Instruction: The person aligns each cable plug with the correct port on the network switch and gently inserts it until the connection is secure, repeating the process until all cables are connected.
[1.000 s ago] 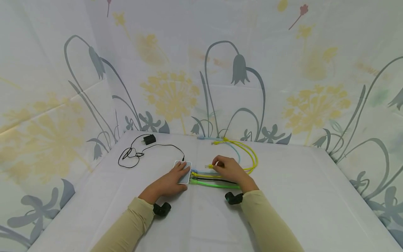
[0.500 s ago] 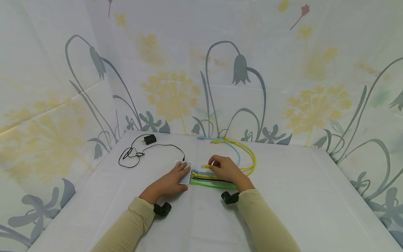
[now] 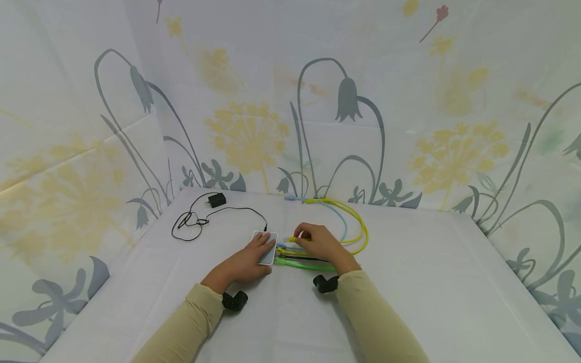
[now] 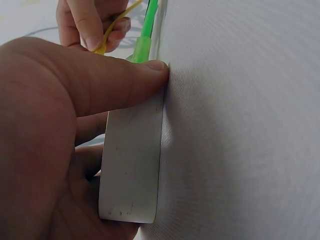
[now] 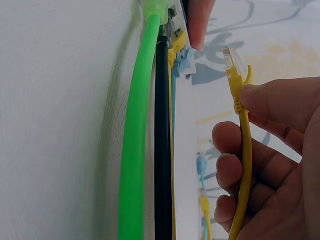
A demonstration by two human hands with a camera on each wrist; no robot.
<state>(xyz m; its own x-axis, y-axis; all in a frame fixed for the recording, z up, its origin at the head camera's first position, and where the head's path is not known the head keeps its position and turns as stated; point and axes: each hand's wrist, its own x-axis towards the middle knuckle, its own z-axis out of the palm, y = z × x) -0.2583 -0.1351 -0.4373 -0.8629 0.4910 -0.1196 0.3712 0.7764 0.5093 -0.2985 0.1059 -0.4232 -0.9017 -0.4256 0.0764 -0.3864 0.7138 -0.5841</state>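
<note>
A small white network switch (image 3: pixel 268 258) lies on the table, its side face seen close up in the left wrist view. My left hand (image 3: pixel 247 262) holds it, fingers across the top and thumb along the near side. Green (image 5: pixel 137 125) and black (image 5: pixel 161 125) network cables run into its right edge, beside a yellow plug (image 5: pixel 177 44) and a light blue plug (image 5: pixel 184 61). Between thumb and fingers, my right hand (image 3: pixel 322 244) pinches another yellow network cable plug (image 5: pixel 235 82), its clear tip pointing toward the switch and apart from it.
A black power adapter (image 3: pixel 217 200) sits at the back left, its thin cord (image 3: pixel 236 208) looping to the switch's far edge. Light blue (image 3: pixel 290 198) and yellow (image 3: pixel 310 200) cable ends lie at the back, near the flower-printed cloth wall (image 3: pixel 399 166).
My right hand has moved left with the pinched yellow plug, bringing it closer to the switch. The yellow cable loop has shifted slightly. My left hand stays in place.
</note>
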